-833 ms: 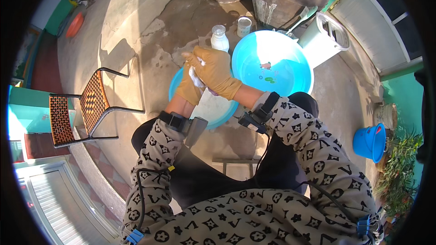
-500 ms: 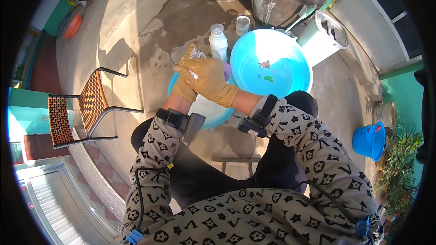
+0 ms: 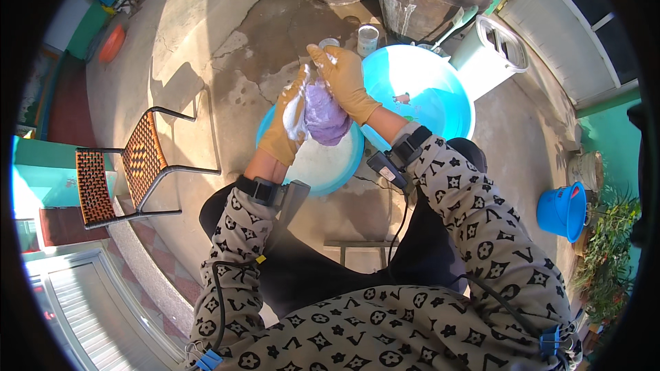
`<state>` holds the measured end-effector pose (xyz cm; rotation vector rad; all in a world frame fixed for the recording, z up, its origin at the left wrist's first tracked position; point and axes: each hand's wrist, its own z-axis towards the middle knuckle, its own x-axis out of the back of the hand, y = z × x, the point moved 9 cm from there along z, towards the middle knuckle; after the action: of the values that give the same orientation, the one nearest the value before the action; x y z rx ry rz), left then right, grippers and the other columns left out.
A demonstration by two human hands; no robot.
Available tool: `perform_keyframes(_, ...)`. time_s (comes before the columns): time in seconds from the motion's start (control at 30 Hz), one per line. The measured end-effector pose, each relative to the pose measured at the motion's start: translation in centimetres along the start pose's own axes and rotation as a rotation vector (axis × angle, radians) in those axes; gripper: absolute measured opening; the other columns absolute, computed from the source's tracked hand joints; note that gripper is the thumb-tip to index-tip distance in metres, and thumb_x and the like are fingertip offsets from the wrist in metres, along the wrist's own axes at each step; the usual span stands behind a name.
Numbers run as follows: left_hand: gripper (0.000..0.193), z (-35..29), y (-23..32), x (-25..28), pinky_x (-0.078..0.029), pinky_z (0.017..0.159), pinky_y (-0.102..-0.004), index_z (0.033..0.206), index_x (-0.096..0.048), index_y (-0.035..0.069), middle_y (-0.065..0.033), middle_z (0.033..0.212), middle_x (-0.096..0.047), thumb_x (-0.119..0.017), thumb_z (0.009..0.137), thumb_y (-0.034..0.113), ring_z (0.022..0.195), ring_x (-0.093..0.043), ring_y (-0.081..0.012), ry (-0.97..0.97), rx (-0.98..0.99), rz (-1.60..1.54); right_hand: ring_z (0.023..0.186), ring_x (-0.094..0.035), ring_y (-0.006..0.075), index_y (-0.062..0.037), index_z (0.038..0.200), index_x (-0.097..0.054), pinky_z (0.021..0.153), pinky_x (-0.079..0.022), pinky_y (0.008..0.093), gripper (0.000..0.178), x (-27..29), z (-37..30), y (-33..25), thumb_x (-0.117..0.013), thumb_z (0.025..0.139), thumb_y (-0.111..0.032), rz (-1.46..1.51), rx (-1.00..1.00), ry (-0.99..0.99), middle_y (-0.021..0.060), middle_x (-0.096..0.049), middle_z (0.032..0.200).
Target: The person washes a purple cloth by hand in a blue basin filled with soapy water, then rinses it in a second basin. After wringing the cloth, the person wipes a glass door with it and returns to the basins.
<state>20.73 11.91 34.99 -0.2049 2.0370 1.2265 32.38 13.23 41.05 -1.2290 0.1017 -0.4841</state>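
A woven chair [image 3: 144,154] is positioned well left of the left grip. The gloved, foam-coated left grip [image 3: 289,120] is closed along the left edge of a purple cloth [image 3: 326,120], which is suspended between both grips, above the soapy basin [image 3: 337,186]. The gloved right grip [image 3: 344,81] is set against the cloth's upper right edge; whether fabric is pinched there cannot be told. Beyond it, a small tub [image 3: 368,41] is marked with illegible printing. Right of it, a printed picture is borne by the larger basin [image 3: 445,93].
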Motion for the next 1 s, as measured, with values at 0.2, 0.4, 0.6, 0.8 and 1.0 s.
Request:
perform_keyframes(0.2,0.046,-1.9,4.9,-0.6,-0.051,0.082,-0.0295,0.122,-0.053,-0.001,-0.0097,0.111,-0.062,-0.06,0.091,0.032,0.096,-0.062,-0.0178,-0.03,-0.113,0.342,0.055,-0.039,0.0045,-0.0122,0.066,-0.056,0.05,-0.032,0.0226,0.038,1.9,2.3,3.3,-0.066,0.087,-0.042,0.851,-0.274,0.01,-0.0072,-0.048,0.062)
perform_keyframes(0.4,0.043,-2.7,5.2,-1.2,-0.047,0.089,-0.0277,0.123,-0.052,-0.004,-0.008,0.112,-0.061,-0.066,0.085,0.012,0.1,-0.059,-0.0156,-0.18,0.041,0.809,0.06,-0.041,0.005,-0.011,0.074,-0.061,0.054,-0.034,0.0223,0.029,3.4,3.3,3.4,-0.07,0.086,-0.037,0.806,-0.366,0.035,-0.0069,-0.05,0.066)
perform_keyframes(0.6,0.034,-2.3,8.5,1.7,-0.052,0.077,-0.0261,0.115,-0.055,-0.004,-0.0093,0.102,-0.063,-0.063,0.084,0.01,0.088,-0.063,-0.0157,0.02,-0.12,0.54,0.066,-0.049,0.0073,-0.0066,0.081,-0.065,0.06,-0.04,0.0225,0.016,4.1,4.2,4.9,-0.073,0.083,-0.02,0.866,-0.443,0.061,-0.0025,-0.059,0.075)
perform_keyframes(0.8,0.033,-1.5,10.4,3.1,-0.05,0.083,-0.0281,0.113,-0.054,-0.003,-0.0125,0.103,-0.061,-0.061,0.082,0.007,0.096,-0.06,-0.0189,0.108,-0.304,0.408,0.076,-0.06,0.0131,-0.0007,0.091,-0.066,0.07,-0.047,0.024,0.014,4.7,4.6,4.6,-0.073,0.081,-0.008,0.896,-0.439,0.031,0.0055,-0.067,0.087)
perform_keyframes(1.0,0.03,-1.7,11.2,3.4,-0.047,0.086,-0.0294,0.11,-0.057,-0.004,-0.0143,0.105,-0.061,-0.06,0.082,0.006,0.097,-0.058,-0.0209,0.114,-0.39,0.409,0.08,-0.061,0.0148,-0.0001,0.094,-0.065,0.071,-0.049,0.0264,0.018,4.3,4.3,4.3,-0.073,0.08,-0.006,0.893,-0.475,0.001,0.0075,-0.067,0.089)
